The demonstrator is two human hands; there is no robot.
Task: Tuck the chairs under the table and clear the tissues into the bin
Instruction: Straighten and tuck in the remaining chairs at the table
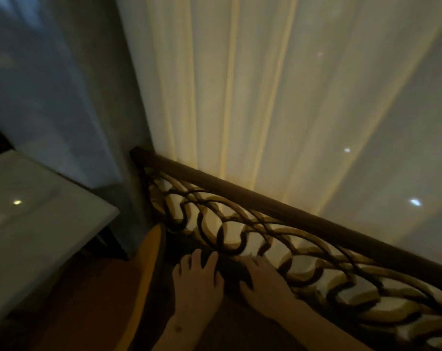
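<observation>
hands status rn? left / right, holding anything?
Left hand: on the lower rail of the chair back, fingers curled over it, gripping.
Right hand: on the same rail beside it, fingers curled over it, gripping.

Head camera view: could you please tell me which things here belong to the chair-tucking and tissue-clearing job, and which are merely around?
Part of the job:
- chair, its carved openwork back tilted across the view
- left hand, fingers on the back's lower rail
- right hand, beside it on the same rail
- table, pale glossy top at left

Just around:
- curtain behind the chair

No tissues or bin show.
</observation>
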